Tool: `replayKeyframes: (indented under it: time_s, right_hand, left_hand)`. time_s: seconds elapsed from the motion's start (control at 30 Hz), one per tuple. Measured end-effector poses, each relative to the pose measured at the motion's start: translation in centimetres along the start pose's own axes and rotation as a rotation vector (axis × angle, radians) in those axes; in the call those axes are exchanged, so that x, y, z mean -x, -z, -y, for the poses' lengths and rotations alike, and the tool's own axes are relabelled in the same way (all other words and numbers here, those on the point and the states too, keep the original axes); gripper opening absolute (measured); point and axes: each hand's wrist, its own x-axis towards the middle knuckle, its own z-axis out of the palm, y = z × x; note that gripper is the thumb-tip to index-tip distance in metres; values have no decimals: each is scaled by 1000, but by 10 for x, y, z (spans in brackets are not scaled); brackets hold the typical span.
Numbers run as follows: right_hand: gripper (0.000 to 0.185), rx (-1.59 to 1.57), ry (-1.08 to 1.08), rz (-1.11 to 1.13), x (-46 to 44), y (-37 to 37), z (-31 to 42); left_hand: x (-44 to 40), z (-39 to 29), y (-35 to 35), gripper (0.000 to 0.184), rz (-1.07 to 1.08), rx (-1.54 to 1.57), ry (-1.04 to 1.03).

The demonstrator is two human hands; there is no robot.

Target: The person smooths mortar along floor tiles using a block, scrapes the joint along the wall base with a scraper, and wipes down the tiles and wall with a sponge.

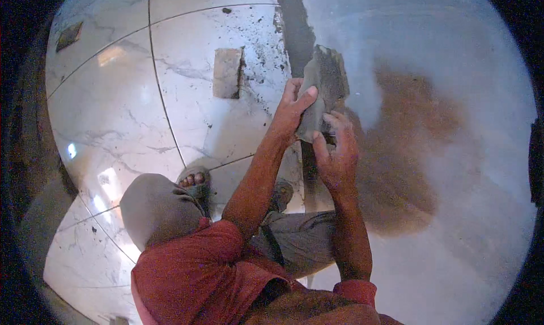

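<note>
My left hand (pixel 294 110) grips the left edge of a narrow grey tile piece (pixel 317 81), thumb laid over its face. Dark, rough mortar (pixel 331 78) covers the right part of that piece. At its lower end, the thumb and bent fingers of my right hand (pixel 340 152) close on the corner. The piece is tilted, just above the line where the tiled floor meets the pale surface on the right. The undersides of both hands' grips are hidden.
A second tile piece (pixel 228 73) lies on the glossy marbled floor (pixel 187 110), with dark crumbs scattered nearby. Another small piece (pixel 69 36) is at upper left. A dark mortar strip (pixel 296 30) runs along the pale surface (pixel 476 53), which bears a brown patch (pixel 408 149). My feet are below.
</note>
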Motion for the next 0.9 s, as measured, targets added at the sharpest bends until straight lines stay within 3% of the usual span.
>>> replayKeyframes:
  time_s: [0.1, 0.2, 0.27, 0.33, 0.47, 0.53, 0.63, 0.7, 0.8, 0.9]
  right_hand:
    - [33, 88, 73, 133, 4, 15, 11]
    - [31, 5, 143, -32, 18, 63, 19]
    - [29, -72, 105, -142, 38, 89, 27]
    - [27, -126, 175, -163, 62, 101, 22]
    - [24, -115, 280, -54, 76, 105, 18]
    - [24, -105, 320, -20, 75, 104, 16]
    - [24, -55, 341, 84, 74, 104, 12]
    - [29, -69, 357, 120, 75, 101, 11]
    - [34, -60, 373, 147, 78, 103, 14]
    - [34, -84, 378, 149, 70, 103, 14]
  left_hand:
    - [4, 10, 16, 54, -83, -89, -33]
    - [-2, 26, 43, 61, -154, -110, -135]
    - [-10, 47, 76, 67, -294, -733, -254]
    - [-32, 125, 135, 69, -366, -1024, -215]
    - [21, 242, 91, 61, -288, -1041, -239]
    - [15, 281, 95, 57, -378, -1165, -278]
    - [10, 200, 54, 50, -254, -1046, -408]
    - [-56, 204, 75, 45, -275, -1337, -788]
    - [-125, 95, 40, 43, -406, -1102, -689]
    - [-170, 59, 41, 46, -486, -1188, -541]
